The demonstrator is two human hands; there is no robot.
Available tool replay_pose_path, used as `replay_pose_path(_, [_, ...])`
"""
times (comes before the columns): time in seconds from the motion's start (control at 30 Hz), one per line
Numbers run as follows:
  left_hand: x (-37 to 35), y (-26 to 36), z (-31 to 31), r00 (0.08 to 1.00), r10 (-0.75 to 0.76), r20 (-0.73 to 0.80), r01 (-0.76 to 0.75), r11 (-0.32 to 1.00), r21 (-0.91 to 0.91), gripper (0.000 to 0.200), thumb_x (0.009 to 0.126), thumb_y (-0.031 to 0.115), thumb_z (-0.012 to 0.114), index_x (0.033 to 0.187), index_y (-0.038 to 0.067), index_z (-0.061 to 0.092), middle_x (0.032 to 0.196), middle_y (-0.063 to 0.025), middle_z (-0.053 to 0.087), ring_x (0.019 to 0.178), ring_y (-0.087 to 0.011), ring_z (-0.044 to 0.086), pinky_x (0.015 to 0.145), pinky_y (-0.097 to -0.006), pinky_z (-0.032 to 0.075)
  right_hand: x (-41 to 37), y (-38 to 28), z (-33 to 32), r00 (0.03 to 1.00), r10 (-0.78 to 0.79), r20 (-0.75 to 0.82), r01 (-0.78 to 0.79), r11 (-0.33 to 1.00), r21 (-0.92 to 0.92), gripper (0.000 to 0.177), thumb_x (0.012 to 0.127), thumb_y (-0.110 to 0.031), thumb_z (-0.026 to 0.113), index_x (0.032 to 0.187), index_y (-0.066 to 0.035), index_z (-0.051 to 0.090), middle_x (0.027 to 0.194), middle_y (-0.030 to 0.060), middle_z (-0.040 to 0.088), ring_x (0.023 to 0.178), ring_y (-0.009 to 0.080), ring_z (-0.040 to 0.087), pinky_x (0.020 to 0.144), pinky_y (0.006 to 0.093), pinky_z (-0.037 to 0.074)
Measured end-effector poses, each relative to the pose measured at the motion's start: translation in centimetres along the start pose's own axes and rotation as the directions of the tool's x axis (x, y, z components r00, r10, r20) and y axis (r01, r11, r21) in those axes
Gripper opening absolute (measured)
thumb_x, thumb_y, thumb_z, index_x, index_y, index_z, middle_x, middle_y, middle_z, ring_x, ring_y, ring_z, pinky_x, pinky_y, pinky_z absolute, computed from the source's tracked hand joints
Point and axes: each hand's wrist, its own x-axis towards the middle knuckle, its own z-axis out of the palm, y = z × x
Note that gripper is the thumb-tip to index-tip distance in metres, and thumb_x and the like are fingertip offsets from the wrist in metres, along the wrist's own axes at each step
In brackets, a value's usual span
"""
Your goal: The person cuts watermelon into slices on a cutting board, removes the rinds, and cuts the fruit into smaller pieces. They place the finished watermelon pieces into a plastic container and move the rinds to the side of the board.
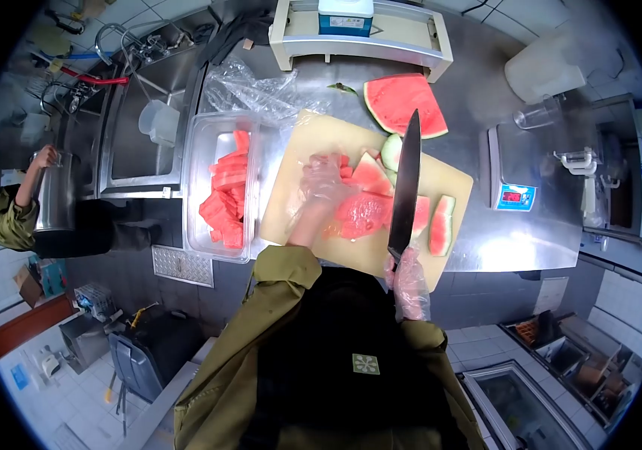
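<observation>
A: can't really see the knife (407,180) handle, the gloved right hand (409,283) is wrapped round it.
B: yeah, and the left hand (324,182) lies flat on the watermelon slab (366,214), mid cutting board (288,161), blade just beside.

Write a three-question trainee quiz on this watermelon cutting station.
1. True or false: the right hand holds the knife.
2. Where do the cut watermelon strips lie? A) in the clear tub B) on a plate C) in a basket
3. Fill in: the left hand rests on a watermelon piece on the cutting ____.
Key: 1 true; 2 A; 3 board.
</observation>
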Motion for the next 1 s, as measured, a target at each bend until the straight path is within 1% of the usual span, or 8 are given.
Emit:
replay_pose_path(0.27, [-1.8,1.7,4.2,0.980,0.197,-0.029,-0.180,0.940,0.290,0.060,0.074,0.034,0.071,0.127,0.015,0.050,0.115,-0.0186,0.052,0.104,-0.0383,0.057,0.086,-0.0446,0.052,0.2,-0.3,-0.6,0.999,-0.042,0.012,0.042,0.999,-0.008,0.059,0.102,-0.054,0.028,0.076,-0.006,0.051,0.061,0.0015,0.046,0.051,0.0121,0.042,0.049,0.0261,0.033])
replay_pose_path(0.47, [0.7,-0.7,3.2,0.972,0.229,0.048,-0.233,0.969,0.084,0.060,0.072,0.032,0.074,0.126,0.016,0.053,0.121,-0.0195,0.054,0.111,-0.0329,0.057,0.090,-0.0431,0.051,0.7,-0.3,-0.3,0.997,-0.066,0.032,0.067,0.997,-0.035,0.060,0.101,-0.057,0.025,0.078,-0.008,0.050,0.058,0.0001,0.045,0.049,0.0118,0.041,0.048,0.0267,0.033])
replay_pose_path(0.57, [1.4,-3.0,0.1,0.952,0.279,0.121,-0.232,0.924,-0.303,0.055,0.076,0.028,0.074,0.125,0.013,0.056,0.122,-0.0133,0.059,0.113,-0.0256,0.059,0.096,-0.0384,0.049,0.8,-0.1,-0.5,0.998,-0.058,0.037,0.059,0.997,-0.038,0.060,0.101,-0.056,0.027,0.080,-0.006,0.052,0.059,0.0014,0.045,0.049,0.0121,0.043,0.048,0.0268,0.033])
replay_pose_path(0.67, [2.1,-6.4,0.1,0.906,0.345,0.246,0.119,0.351,-0.929,0.050,0.082,0.013,0.072,0.127,0.009,0.053,0.120,-0.0099,0.060,0.106,-0.0223,0.063,0.094,-0.0390,0.051,1.1,1.0,-0.8,0.995,-0.085,0.060,0.090,0.994,-0.070,0.061,0.100,-0.058,0.025,0.079,-0.007,0.051,0.057,0.0010,0.045,0.049,0.0122,0.043,0.047,0.0268,0.033])
replay_pose_path(0.77, [1.1,-8.4,-1.2,0.913,0.350,0.210,0.259,-0.097,-0.961,0.047,0.085,0.007,0.069,0.130,0.004,0.053,0.126,-0.0030,0.059,0.115,-0.0164,0.057,0.103,-0.0319,0.044,1.1,1.1,-0.7,0.998,-0.055,0.025,0.057,0.996,-0.074,0.062,0.099,-0.060,0.024,0.077,-0.009,0.050,0.055,0.0005,0.043,0.048,0.0124,0.042,0.047,0.0270,0.032])
replay_pose_path(0.9, [0.2,-10.7,-1.3,0.995,0.099,-0.032,0.000,-0.307,-0.952,0.058,0.084,0.008,0.071,0.137,0.006,0.047,0.132,-0.0050,0.056,0.122,-0.0183,0.052,0.106,-0.0320,0.042,1.1,1.1,-0.3,0.994,-0.093,0.061,0.091,0.995,0.034,0.062,0.098,-0.063,0.024,0.077,-0.010,0.049,0.055,0.0000,0.042,0.047,0.0122,0.041,0.047,0.0267,0.032])
replay_pose_path(0.97, [-1.3,-12.6,-5.2,0.979,0.104,-0.178,-0.124,-0.393,-0.911,0.054,0.082,0.003,0.071,0.131,0.004,0.051,0.129,-0.0057,0.056,0.118,-0.0170,0.054,0.103,-0.0314,0.044,1.2,1.1,-0.4,0.996,-0.070,0.058,0.069,0.997,0.017,0.062,0.099,-0.062,0.025,0.077,-0.010,0.049,0.055,0.0005,0.042,0.048,0.0122,0.041,0.048,0.0264,0.032])
replay_pose_path(1.0, [-4.3,-11.4,-9.4,0.983,0.019,-0.183,-0.169,-0.305,-0.937,0.052,0.081,0.004,0.072,0.129,0.004,0.052,0.126,-0.0056,0.058,0.115,-0.0173,0.056,0.101,-0.0321,0.046,1.1,0.8,-0.1,0.998,-0.046,0.052,0.046,0.999,0.009,0.062,0.099,-0.062,0.025,0.077,-0.009,0.049,0.055,0.0005,0.042,0.048,0.0124,0.041,0.048,0.0265,0.032])
